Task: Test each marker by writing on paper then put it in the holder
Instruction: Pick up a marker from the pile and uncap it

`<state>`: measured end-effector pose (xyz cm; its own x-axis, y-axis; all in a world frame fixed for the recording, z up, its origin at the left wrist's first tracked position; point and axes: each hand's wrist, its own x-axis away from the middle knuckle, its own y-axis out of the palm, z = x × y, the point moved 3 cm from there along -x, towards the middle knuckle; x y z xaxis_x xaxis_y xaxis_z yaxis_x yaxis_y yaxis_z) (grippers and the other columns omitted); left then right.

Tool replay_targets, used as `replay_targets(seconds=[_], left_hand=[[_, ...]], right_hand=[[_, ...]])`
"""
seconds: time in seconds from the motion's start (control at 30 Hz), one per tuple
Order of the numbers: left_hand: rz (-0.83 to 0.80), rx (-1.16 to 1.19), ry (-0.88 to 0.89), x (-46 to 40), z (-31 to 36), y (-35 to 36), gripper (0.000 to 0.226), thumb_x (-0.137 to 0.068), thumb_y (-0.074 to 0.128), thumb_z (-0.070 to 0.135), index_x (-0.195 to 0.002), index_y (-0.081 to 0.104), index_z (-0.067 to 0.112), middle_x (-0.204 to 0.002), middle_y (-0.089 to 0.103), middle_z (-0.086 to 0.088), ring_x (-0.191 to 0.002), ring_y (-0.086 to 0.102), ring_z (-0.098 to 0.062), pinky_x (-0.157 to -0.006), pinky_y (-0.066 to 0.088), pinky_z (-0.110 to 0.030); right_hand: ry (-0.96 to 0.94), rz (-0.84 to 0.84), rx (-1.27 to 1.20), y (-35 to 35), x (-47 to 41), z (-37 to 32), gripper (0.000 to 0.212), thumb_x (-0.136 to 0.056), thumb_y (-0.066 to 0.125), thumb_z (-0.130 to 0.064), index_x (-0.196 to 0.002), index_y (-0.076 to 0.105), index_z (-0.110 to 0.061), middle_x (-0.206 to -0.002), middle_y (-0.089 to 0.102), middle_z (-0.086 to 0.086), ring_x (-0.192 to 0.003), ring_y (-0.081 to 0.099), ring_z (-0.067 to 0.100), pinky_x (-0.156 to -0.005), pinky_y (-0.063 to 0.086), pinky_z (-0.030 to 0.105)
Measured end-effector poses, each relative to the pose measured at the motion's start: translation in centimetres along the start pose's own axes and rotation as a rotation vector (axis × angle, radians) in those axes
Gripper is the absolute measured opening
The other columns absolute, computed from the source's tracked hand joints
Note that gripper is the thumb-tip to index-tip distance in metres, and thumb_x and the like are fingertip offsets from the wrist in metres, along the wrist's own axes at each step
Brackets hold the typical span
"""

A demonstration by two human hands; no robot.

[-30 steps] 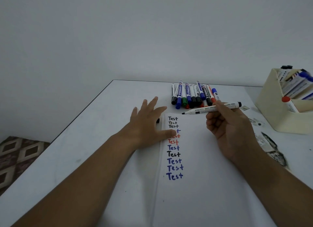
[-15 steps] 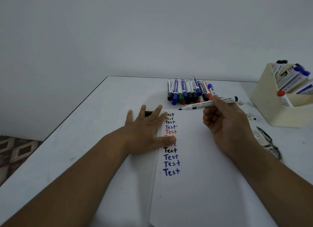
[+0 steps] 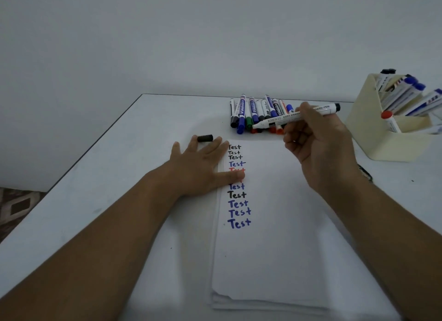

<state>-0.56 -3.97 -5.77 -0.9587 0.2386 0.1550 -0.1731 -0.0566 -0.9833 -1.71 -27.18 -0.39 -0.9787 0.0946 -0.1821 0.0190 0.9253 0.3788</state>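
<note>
My right hand [image 3: 315, 141] holds an uncapped white marker [image 3: 277, 121] with a black end, tip pointing left, above the top of the paper [image 3: 275, 249]. The paper carries a column of "Test" words in black, blue and red. My left hand [image 3: 203, 167] lies flat with fingers spread on the paper's left edge, thumb over the red words. A black cap [image 3: 205, 138] lies on the table just beyond its fingertips. A row of capped markers [image 3: 258, 112] lies behind the paper. The cream holder [image 3: 373, 131] at the right contains several markers.
The white table [image 3: 119, 189] has its left edge running diagonally, with patterned floor [image 3: 16, 206] beyond it. A plain wall stands behind. Dark scraps [image 3: 364, 171] lie on the table right of my right wrist.
My left hand slid back toward me along the paper edge, uncovering the black cap. My right hand with the marker stayed about where it was, above the paper's top.
</note>
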Motion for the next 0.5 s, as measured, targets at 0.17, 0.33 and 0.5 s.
replay_targets(seconds=[0.17,0.33,0.5], left_hand=[[0.001,-0.01,0.008,0.1,0.0,0.1,0.102,-0.069,0.01,0.1,-0.154,-0.009,0.047,-0.163,-0.015,0.024,-0.152,-0.016,-0.024,-0.119,-0.007,-0.06],[-0.002,-0.009,0.007,0.2,0.1,0.0,0.101,-0.07,0.012,0.099,-0.154,-0.009,0.047,-0.163,-0.014,0.023,-0.152,-0.015,-0.025,-0.118,-0.007,-0.061],[0.015,-0.018,0.017,0.1,0.1,0.2,0.105,-0.067,0.011,0.101,-0.155,-0.008,0.045,-0.165,-0.012,0.018,-0.153,-0.013,-0.025,-0.119,-0.005,-0.062]], right_hand=[[0.037,-0.032,0.101,0.8,0.6,-0.4,0.016,-0.099,0.06,-0.03,-0.1,0.066,-0.014,-0.076,0.066,0.007,-0.065,0.058,0.021,-0.063,0.049,0.031],[0.098,-0.098,0.196,2.1,1.4,-1.1,0.013,-0.099,0.063,-0.029,-0.096,0.067,-0.017,-0.077,0.068,0.007,-0.061,0.06,0.019,-0.059,0.051,0.029],[0.183,-0.121,0.147,2.0,2.9,-1.0,0.019,-0.098,0.063,-0.033,-0.095,0.066,-0.014,-0.079,0.066,0.007,-0.061,0.059,0.019,-0.059,0.052,0.029]])
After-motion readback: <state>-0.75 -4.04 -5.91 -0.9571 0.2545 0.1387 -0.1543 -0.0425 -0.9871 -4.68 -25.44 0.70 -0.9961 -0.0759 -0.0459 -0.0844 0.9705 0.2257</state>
